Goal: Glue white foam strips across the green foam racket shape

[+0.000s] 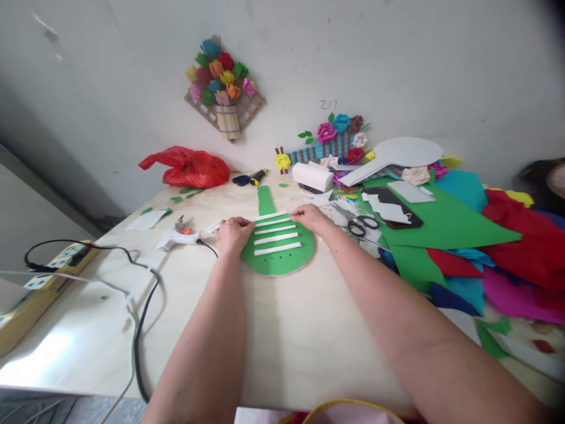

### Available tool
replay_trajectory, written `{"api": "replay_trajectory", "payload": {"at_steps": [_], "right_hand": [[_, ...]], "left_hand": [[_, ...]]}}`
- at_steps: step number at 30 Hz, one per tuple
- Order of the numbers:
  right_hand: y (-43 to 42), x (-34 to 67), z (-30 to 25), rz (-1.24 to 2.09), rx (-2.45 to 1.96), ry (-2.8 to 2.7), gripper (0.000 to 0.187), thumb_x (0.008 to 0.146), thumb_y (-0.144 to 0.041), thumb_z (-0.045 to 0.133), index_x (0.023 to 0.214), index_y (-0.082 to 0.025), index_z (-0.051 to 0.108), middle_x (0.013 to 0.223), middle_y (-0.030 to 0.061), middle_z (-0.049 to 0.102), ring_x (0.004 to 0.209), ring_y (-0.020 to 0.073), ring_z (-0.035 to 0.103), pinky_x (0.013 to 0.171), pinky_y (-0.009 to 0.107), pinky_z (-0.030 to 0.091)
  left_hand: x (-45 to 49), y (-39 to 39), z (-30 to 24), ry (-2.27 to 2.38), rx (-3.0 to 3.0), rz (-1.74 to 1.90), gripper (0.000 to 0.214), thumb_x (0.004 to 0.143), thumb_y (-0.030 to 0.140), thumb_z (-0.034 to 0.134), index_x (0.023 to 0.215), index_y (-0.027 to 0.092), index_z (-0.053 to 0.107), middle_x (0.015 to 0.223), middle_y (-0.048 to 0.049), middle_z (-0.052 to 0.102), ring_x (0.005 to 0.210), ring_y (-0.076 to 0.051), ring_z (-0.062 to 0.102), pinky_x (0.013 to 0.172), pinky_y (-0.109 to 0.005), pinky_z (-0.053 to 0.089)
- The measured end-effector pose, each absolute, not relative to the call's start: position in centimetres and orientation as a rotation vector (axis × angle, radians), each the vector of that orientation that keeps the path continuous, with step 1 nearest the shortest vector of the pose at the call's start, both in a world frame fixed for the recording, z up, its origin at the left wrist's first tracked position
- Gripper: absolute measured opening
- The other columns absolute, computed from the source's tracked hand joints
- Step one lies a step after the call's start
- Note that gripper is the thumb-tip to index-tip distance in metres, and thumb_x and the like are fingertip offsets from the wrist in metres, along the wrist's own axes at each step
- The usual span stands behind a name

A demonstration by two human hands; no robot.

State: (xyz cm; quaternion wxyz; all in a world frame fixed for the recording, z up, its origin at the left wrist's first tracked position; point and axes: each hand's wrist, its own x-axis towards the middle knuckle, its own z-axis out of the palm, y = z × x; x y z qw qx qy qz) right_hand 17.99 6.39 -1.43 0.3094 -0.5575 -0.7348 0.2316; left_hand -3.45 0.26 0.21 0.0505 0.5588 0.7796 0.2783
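Observation:
A green guitar-shaped cutout (285,265), with a round body and a narrow neck, lies flat on the table. Several white strips (277,238) run across its body, with a row of small dark marks below them. At its left edge, my left hand (235,234) pinches a long white strip (270,217), whose free end sticks out to the left of the fingers. My right hand (309,218) is at the upper right edge, thumb and fingers closed at the strip's right end. The exact contact under the right fingertips is too small to see clearly.
A white glue gun (179,237) with a black cord lies left, near a power strip (57,268). Black scissors (362,225), paper scraps and a phone (392,209) sit right, beside coloured sheets (445,218). A red plastic bag (189,168) and pliers (249,178) are behind.

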Motion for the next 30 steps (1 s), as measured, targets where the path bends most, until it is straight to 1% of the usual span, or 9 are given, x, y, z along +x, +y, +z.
{"api": "replay_trajectory", "payload": {"at_steps": [3, 6, 11, 19, 30], "right_hand": [[6.52, 18.04, -1.57, 0.641, -1.490, -1.935, 0.018, 0.064, -0.023, 0.062, 0.079, -0.017, 0.071, 0.076, 0.0007, 0.069, 0.067, 0.0118, 0.059, 0.065, 0.020, 0.043], [6.66, 18.08, -1.72, 0.657, -1.498, -1.929, 0.019, 0.063, -0.022, 0.062, 0.079, -0.018, 0.070, 0.075, 0.0004, 0.068, 0.067, 0.0116, 0.059, 0.065, 0.020, 0.044], [6.76, 18.12, -1.81, 0.641, -1.501, -1.936, 0.020, 0.063, -0.024, 0.063, 0.081, -0.019, 0.070, 0.076, 0.0007, 0.068, 0.068, 0.0123, 0.059, 0.065, 0.021, 0.044], [6.49, 18.15, -1.35, 0.622, -1.527, -1.963, 0.016, 0.064, -0.024, 0.063, 0.077, -0.018, 0.070, 0.072, 0.0002, 0.068, 0.066, 0.0116, 0.059, 0.063, 0.020, 0.042], [6.78, 18.49, -1.72, 0.653, -1.488, -1.963, 0.014, 0.062, -0.024, 0.063, 0.073, -0.018, 0.070, 0.070, -0.0002, 0.067, 0.065, 0.0119, 0.058, 0.062, 0.020, 0.042]], "left_hand": [[-3.51, 0.30, 0.09, 2.354, 1.725, 0.859, 0.026, 0.063, 0.044, 0.055, 0.077, 0.027, 0.069, 0.079, -0.0033, 0.068, 0.095, -0.025, 0.055, 0.085, -0.035, 0.034], [-3.53, 0.30, 0.04, 2.351, 1.756, 0.839, 0.026, 0.064, 0.044, 0.055, 0.077, 0.027, 0.070, 0.081, -0.0041, 0.068, 0.098, -0.025, 0.053, 0.087, -0.036, 0.033], [-3.41, 0.23, 0.17, 2.363, 1.775, 0.796, 0.026, 0.065, 0.043, 0.055, 0.077, 0.026, 0.070, 0.084, -0.0053, 0.068, 0.099, -0.026, 0.052, 0.087, -0.037, 0.033], [-3.39, 0.28, 0.24, 2.375, 1.776, 0.763, 0.028, 0.066, 0.044, 0.054, 0.079, 0.026, 0.070, 0.086, -0.0064, 0.068, 0.100, -0.026, 0.051, 0.088, -0.038, 0.032], [-3.39, 0.23, 0.19, 2.364, 1.793, 0.786, 0.027, 0.066, 0.043, 0.054, 0.078, 0.025, 0.070, 0.084, -0.0057, 0.068, 0.101, -0.026, 0.051, 0.089, -0.037, 0.033]]}}
